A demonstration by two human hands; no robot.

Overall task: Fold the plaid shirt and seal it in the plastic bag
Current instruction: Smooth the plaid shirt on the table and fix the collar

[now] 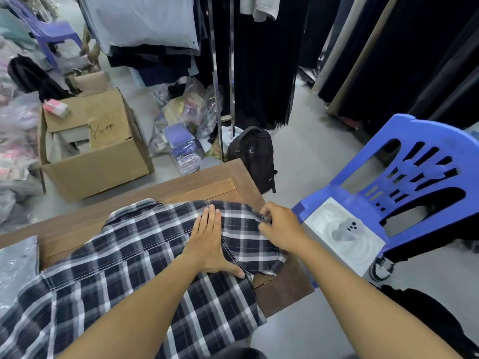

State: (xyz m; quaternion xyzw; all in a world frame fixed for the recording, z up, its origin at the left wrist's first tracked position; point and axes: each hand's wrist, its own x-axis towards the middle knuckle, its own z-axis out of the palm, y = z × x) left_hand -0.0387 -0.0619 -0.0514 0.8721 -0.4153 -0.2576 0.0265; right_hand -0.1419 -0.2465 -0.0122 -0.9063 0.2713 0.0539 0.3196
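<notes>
The plaid shirt, dark navy with white checks, lies spread across a wooden table, collar toward the far left. My left hand presses flat on the shirt near its right shoulder, fingers together and thumb out. My right hand pinches the edge of the short sleeve at the table's right side. A clear plastic bag lies flat on the table's left edge, partly out of view.
A blue plastic chair stands to the right with a white box on its seat. A black backpack leans beyond the table. An open cardboard box sits on the floor at left, near piles of bagged clothes and hanging garments.
</notes>
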